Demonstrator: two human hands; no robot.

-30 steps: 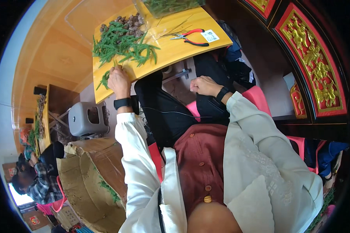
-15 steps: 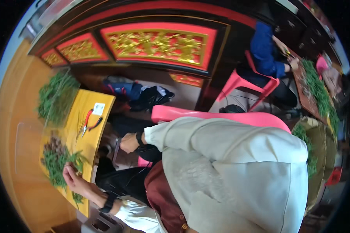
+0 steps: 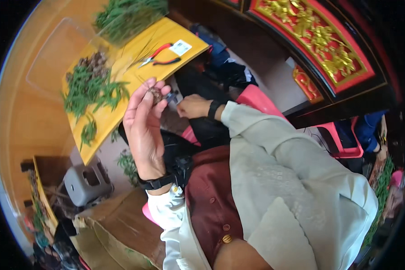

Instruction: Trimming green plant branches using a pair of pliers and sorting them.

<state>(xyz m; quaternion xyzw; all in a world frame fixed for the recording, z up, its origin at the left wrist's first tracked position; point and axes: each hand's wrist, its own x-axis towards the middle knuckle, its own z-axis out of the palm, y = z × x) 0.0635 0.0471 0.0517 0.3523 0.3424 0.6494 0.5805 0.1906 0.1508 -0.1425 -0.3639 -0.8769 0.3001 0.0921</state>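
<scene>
My left hand point(image 3: 141, 128) is raised beside the yellow table, its fingertips pinching a small brown pine cone point(image 3: 156, 95) with a thin stem. My right hand point(image 3: 195, 107) is lower and to the right, fingers curled closed; what it holds is too small and dark to make out. A small blue-grey object point(image 3: 172, 97) shows between the two hands. On the table point(image 3: 144, 36) lie pliers point(image 3: 159, 56) with red and black handles, a heap of brown pine cones point(image 3: 94, 64) and green artificial sprigs point(image 3: 83, 90).
Behind the pliers stands a clear box point(image 3: 126, 20) filled with greenery. A grey plastic stool point(image 3: 87, 183) and an open cardboard box point(image 3: 117, 229) are at lower left. Pink chairs point(image 3: 261, 101) and a carved red-and-gold panel point(image 3: 319, 40) are to the right, where another person's blue sleeve point(image 3: 371, 130) shows.
The view has turned toward the table. My left hand has left the sprigs and pine cones on the table and now holds a pine cone up, closer to my right hand.
</scene>
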